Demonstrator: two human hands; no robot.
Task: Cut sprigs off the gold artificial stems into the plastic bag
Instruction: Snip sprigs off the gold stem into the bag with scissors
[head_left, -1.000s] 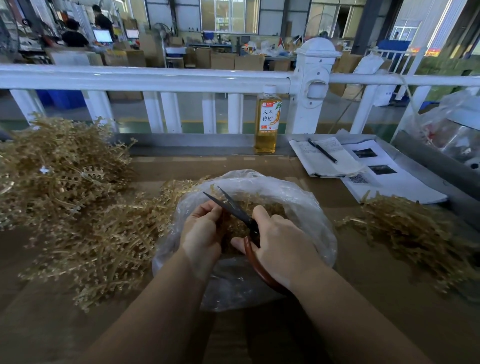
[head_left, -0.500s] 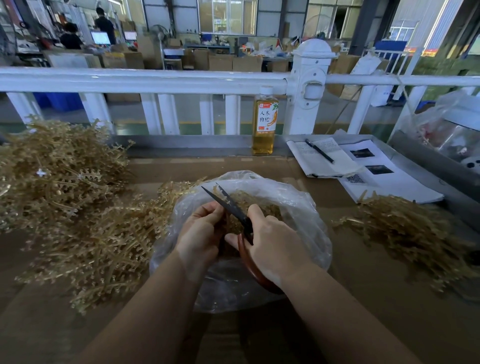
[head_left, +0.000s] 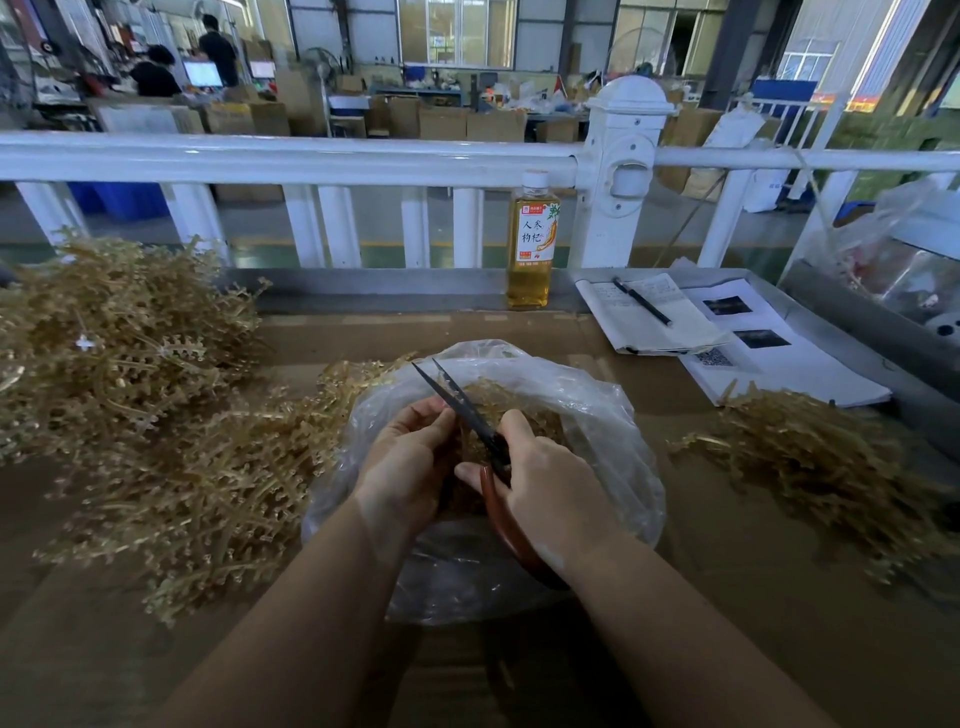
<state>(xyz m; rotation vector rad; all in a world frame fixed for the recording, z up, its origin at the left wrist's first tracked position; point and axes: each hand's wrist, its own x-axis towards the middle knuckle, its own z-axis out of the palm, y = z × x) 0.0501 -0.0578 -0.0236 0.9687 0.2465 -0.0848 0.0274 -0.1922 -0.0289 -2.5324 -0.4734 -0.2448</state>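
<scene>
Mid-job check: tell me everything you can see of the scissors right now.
The dark-bladed scissors with reddish-brown handles are held in the right hand, above the mouth of the clear plastic bag. The blades stand slightly parted, tips pointing up and away to the left. The left hand pinches something gold beside the blades. One long handle loop runs under the right palm towards the wrist.

Head view, single wide-angle: looks forward and down from close above the table (head_left: 727, 597); railing (head_left: 291, 161) and workshop across frame top.
</scene>
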